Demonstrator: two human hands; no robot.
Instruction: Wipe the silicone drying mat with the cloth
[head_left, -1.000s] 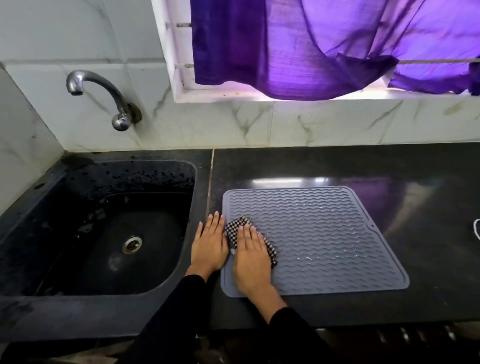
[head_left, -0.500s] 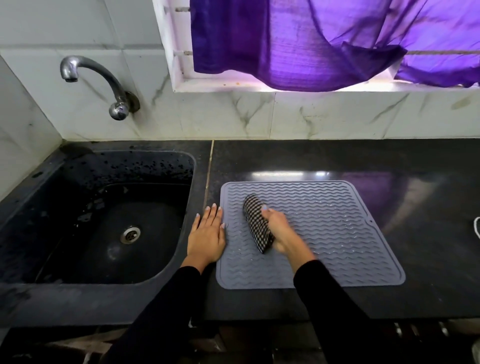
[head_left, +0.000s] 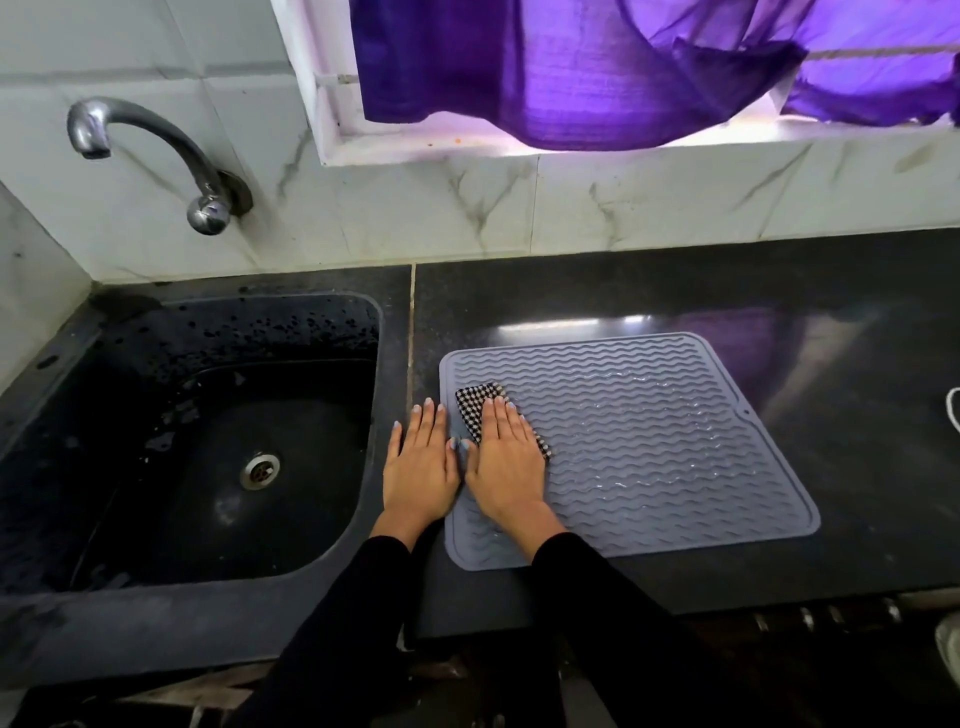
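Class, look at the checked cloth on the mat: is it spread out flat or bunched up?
Bunched or folded small. The cloth shows only as a narrow strip around the flat right hand, covering one corner of the mat.

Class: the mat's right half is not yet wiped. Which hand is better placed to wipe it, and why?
The right hand: it already presses the checked cloth flat on the silicone drying mat. The left hand lies flat at the mat's left edge.

Cloth (head_left: 474, 402) — back at mat's (head_left: 675, 441) left edge
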